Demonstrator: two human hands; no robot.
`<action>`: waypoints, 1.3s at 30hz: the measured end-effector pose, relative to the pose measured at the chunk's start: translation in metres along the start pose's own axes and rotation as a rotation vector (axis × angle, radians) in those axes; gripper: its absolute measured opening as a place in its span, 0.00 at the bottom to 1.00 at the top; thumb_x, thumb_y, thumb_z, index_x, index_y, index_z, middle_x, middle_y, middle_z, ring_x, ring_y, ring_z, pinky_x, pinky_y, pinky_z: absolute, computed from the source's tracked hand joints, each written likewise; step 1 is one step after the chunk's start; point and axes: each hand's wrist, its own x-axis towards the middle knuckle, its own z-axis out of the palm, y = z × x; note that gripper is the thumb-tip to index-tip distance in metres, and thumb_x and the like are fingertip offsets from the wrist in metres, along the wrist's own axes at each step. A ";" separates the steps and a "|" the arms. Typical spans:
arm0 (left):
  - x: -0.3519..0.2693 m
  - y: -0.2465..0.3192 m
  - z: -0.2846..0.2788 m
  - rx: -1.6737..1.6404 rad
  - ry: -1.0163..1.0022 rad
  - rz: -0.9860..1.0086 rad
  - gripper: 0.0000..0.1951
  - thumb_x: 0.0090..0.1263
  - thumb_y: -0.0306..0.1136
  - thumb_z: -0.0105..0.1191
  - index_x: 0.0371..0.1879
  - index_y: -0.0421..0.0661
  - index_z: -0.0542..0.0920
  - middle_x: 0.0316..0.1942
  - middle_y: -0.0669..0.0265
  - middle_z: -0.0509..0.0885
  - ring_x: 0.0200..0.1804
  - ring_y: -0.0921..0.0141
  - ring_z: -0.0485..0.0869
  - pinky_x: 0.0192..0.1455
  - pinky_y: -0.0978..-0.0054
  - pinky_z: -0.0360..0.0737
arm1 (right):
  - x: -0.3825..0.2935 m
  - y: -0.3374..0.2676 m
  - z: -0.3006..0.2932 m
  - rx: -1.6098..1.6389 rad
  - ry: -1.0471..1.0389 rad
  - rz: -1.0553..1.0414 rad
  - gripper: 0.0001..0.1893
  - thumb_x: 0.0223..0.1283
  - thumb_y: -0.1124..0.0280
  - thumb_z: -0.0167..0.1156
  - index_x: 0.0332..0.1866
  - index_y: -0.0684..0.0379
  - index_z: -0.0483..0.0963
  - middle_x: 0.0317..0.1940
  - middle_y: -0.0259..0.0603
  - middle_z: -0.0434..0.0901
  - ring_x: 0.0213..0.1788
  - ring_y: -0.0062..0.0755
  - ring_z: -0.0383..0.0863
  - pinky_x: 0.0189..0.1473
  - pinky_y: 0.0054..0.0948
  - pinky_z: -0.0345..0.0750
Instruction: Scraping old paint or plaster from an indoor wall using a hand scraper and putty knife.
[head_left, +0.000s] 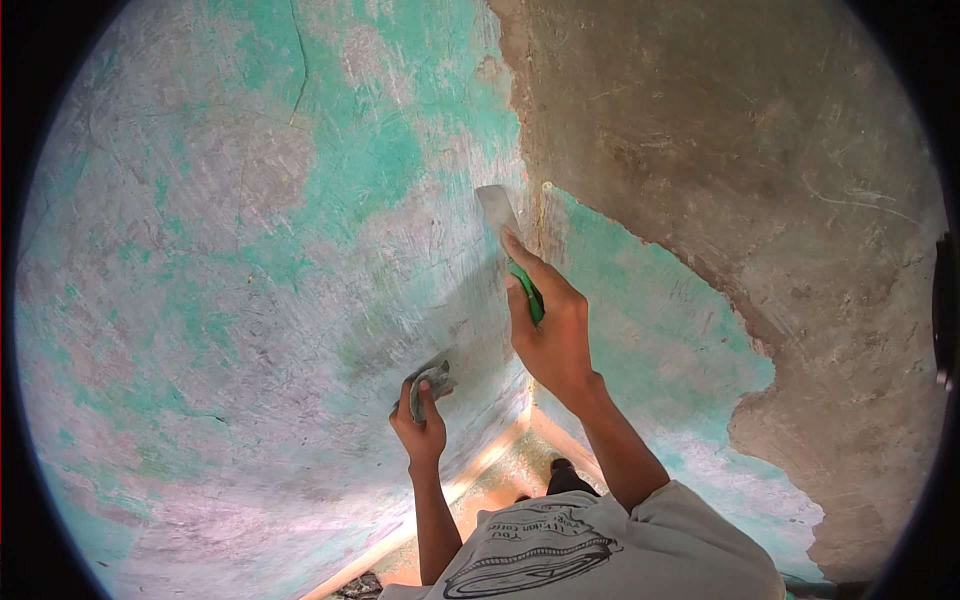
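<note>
My right hand grips the green handle of a putty knife. Its broad metal blade points up and left against the left wall, just beside the corner. Lower and to the left, my left hand holds a crumpled grey-green piece, perhaps sandpaper or cloth, close to the same wall. Patches of turquoise paint and scuffed greyish-lilac areas cover that wall. On the right wall, turquoise paint ends in a ragged edge against bare brown plaster.
The two walls meet at a vertical corner. A pale wooden-looking skirting strip runs along their foot, above a mottled floor. My dark shoe stands near the corner. A crack runs down the left wall.
</note>
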 end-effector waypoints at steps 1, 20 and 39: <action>0.000 0.002 -0.001 -0.009 -0.005 -0.016 0.11 0.88 0.32 0.53 0.53 0.37 0.86 0.40 0.49 0.94 0.41 0.57 0.96 0.45 0.68 0.86 | -0.003 -0.002 0.000 0.005 -0.036 0.062 0.24 0.74 0.83 0.63 0.74 0.64 0.79 0.57 0.63 0.88 0.54 0.58 0.92 0.58 0.41 0.86; 0.002 0.002 0.007 -0.048 0.018 -0.002 0.11 0.88 0.31 0.53 0.52 0.36 0.85 0.38 0.48 0.94 0.42 0.54 0.96 0.44 0.66 0.86 | 0.028 -0.009 -0.010 0.068 -0.022 0.154 0.22 0.76 0.81 0.62 0.73 0.66 0.80 0.65 0.61 0.86 0.67 0.53 0.89 0.65 0.38 0.84; 0.001 0.001 0.002 -0.030 0.034 0.026 0.12 0.88 0.33 0.55 0.53 0.36 0.85 0.37 0.48 0.93 0.40 0.59 0.96 0.41 0.67 0.85 | 0.038 -0.009 -0.008 0.088 0.022 0.187 0.21 0.77 0.78 0.64 0.72 0.61 0.82 0.44 0.52 0.92 0.32 0.21 0.82 0.39 0.27 0.80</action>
